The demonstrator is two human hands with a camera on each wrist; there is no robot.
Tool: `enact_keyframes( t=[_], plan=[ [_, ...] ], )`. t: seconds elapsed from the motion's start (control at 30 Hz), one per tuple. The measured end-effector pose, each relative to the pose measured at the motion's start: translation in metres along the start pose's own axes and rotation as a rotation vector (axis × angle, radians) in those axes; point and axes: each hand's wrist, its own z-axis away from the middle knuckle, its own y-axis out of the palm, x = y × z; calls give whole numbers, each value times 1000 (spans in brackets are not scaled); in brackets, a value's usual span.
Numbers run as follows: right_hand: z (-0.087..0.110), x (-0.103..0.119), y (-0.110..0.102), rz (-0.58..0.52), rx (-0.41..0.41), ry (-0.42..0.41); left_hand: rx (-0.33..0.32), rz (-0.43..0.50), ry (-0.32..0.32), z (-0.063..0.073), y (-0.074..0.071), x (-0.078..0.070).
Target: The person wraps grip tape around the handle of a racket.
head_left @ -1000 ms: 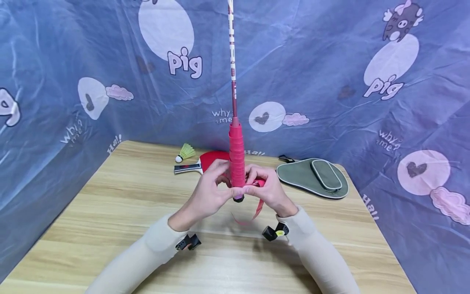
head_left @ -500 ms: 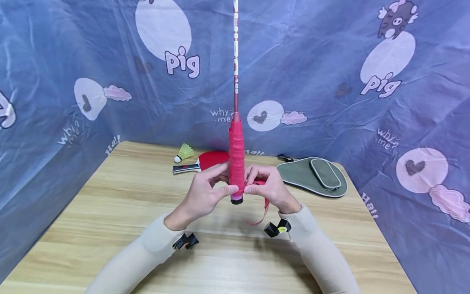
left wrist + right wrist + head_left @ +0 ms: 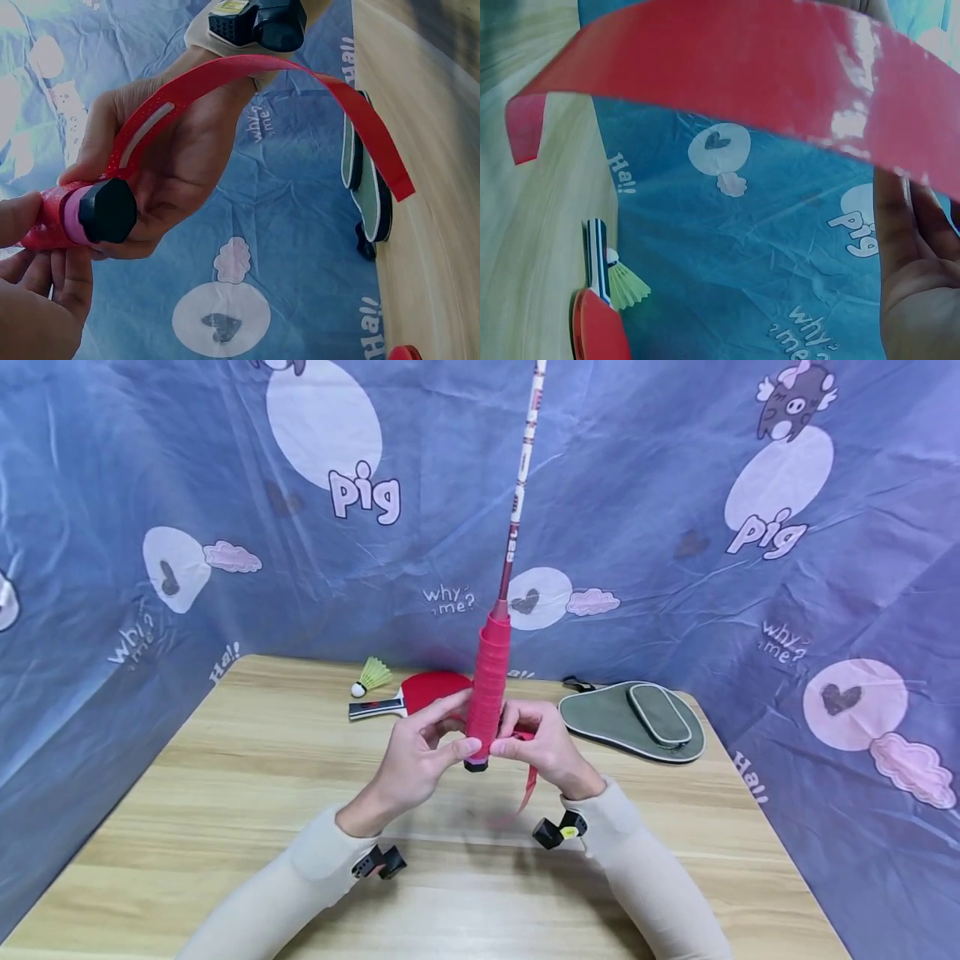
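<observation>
A badminton racket stands above the table in the head view, its pink-red wrapped handle down and its shaft leaning right. The racket's head is out of view. My left hand holds the handle near its bottom between thumb and fingers. My right hand pinches red grip tape against the handle's right side. The tape's loose end curves away from the handle in the left wrist view. There the black butt cap and a pink band show. Some fingertips are hidden behind the handle.
On the wooden table behind my hands lie a red table tennis bat and a yellow shuttlecock. A green bat case lies at the back right. Blue printed cloth hangs round the table.
The racket shaft has tilted from near upright to leaning right, and the handle's bottom has shifted slightly left. The loose tape swings below my right hand. Both hands keep their hold.
</observation>
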Motion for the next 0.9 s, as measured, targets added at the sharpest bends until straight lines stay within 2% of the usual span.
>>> enact_keyframes(
  t=[0.17, 0.27, 0.4, 0.53, 0.63, 0.73, 0.9],
  plan=[
    [0, 0, 3, -16, -11, -55, -14, 1, 23, -1, 0, 2],
    [0, -1, 5, -11, -34, -96, -36, -46, 44, -1, 1, 2],
    [1, -4, 8, 26, -87, -126, -75, -140, 37, -1, 3, 3],
    [2, -7, 12, 69, -122, -112, -135, -227, 26, -2, 6, 5],
    [2, -7, 12, 65, -121, -97, -168, -239, 22, -3, 6, 5],
    [2, -5, 10, 45, -91, -76, -157, -226, 10, -3, 3, 4],
    [1, 1, 5, 43, -16, -26, -99, -191, -4, -3, -4, 1]
  ],
)
